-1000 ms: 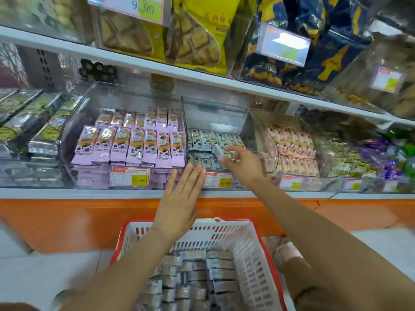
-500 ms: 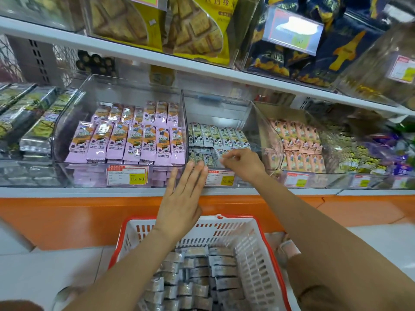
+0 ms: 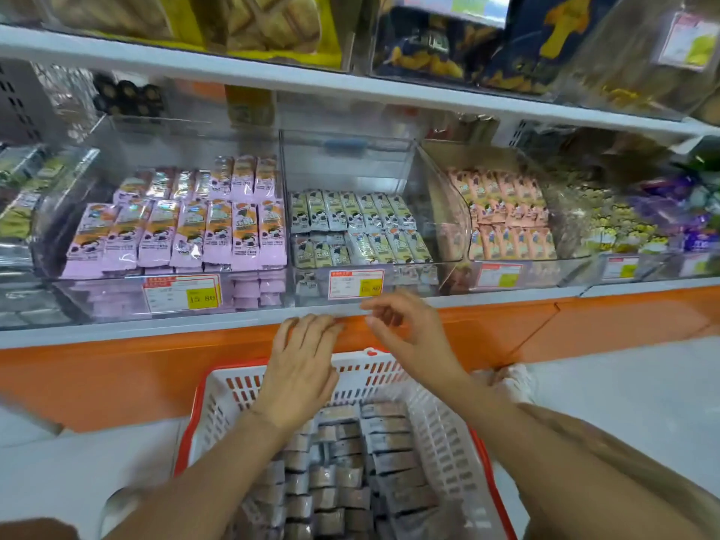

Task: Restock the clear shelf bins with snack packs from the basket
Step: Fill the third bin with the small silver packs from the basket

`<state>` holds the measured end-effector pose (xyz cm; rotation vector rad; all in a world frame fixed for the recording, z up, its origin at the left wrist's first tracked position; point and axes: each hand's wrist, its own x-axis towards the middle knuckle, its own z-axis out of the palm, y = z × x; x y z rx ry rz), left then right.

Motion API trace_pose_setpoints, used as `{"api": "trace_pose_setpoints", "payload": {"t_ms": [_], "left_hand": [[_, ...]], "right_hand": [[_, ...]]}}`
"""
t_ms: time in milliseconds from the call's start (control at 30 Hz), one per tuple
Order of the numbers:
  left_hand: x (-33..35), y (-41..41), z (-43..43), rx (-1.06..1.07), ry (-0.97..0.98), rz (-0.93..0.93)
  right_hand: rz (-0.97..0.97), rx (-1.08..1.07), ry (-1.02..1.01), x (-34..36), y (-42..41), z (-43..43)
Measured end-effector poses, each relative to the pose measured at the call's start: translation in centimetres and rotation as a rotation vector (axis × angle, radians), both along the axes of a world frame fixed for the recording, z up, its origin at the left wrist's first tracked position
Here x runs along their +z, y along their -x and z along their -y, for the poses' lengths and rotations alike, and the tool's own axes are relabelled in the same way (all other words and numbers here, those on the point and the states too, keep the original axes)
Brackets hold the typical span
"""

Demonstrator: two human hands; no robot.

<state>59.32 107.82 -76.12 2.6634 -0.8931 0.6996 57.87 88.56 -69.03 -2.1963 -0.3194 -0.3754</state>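
Two empty hands hover over the basket point(image 3: 436, 418), just in front of the shelf's white lip point(image 3: 156, 325). The left hand point(image 3: 300, 372) is palm down, fingers together and nearly straight, tips bent at the lip, gripping nothing. The right hand point(image 3: 409, 333) sits beside it below the price tag point(image 3: 355, 283), fingers loosely curled and a little apart. It's blurred, but I see no pack in it.

The stock is right underneath: silver-grey snack packs point(image 3: 370, 461) in tight rows filling the basket. The target looks like the middle clear bin point(image 3: 350, 165), where two rows of grey-green packs point(image 3: 350, 220) leave open room behind them.

So what could bite? First, the wrappers. They look like slick foil, so a greedy handful could fan out and slide to the floor on the way up. Second, the front row in that bin already leans unevenly at its right end. A hand pushing past it to the back could topple packs over the low front wall. Third, the neighbours: purple packs point(image 3: 187, 235) sit just left and peach packs point(image 3: 506, 212) just right, each behind a thin clear divider. The basket packs show plain silver sides, so I can't read their flavour, and a careless drop could land in the wrong bin. Last, a knuckle dragging up across the bin front could scuff that price tag.
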Motion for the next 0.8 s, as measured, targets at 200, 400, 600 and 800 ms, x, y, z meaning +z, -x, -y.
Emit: {"api": "trace_pose_setpoints", "payload": {"t_ms": [200, 400, 600, 800], "left_hand": [[-4.4, -0.8, -0.9, 0.023, -0.226, -0.267], [-8.2, -1.1, -1.0, 0.066, -0.382, -0.259], [-11.2, -1.2, -1.4, 0.062, -0.414, -0.285], [-12.4, -1.3, -1.3, 0.057, -0.313, -0.315]], "right_hand": [[-0.382, -0.03, 0.134, -11.3, 1.9, 2.0], [-0.575, -0.036, 0.362, -19.3, 2.8, 3.0], [-0.741, -0.028, 0.538, -23.2, 2.1, 2.6], [-0.794, 0.005, 0.812, -25.6, 2.3, 2.4]]}}
